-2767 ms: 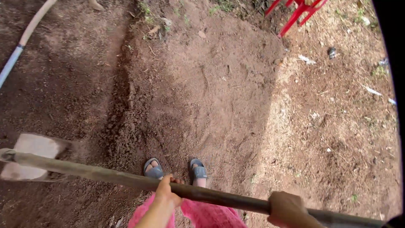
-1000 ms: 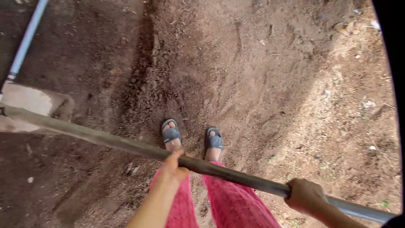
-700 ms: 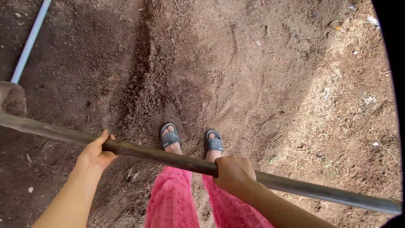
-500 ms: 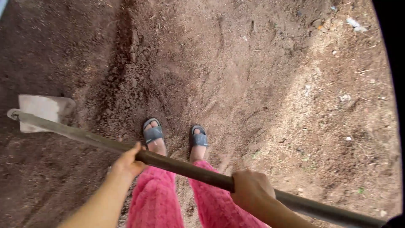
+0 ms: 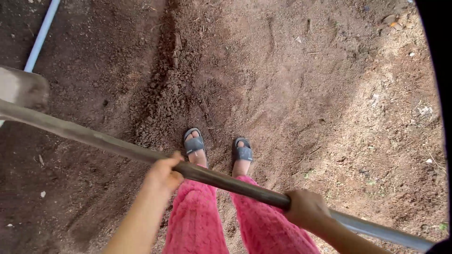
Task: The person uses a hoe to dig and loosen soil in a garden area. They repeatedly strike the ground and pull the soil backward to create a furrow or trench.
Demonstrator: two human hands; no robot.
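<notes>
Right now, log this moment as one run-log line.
left hand: grips hoe handle | right hand: grips handle lower | hoe blade: raised left | ground: loose soil

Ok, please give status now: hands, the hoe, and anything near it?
Left hand and right hand both gripping hoe handle. Blade raised at left. Pipe lies beyond the blade.

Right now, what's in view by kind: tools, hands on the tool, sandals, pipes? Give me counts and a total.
Hoes: 1, long-handled hoe, blade at the left edge
Hands: 2, left hand and right hand, each with its grip closed on the handle
Sandals: 2, grey sandals
Pipes: 1, pale pipe lying on the soil
Total: 6
</notes>
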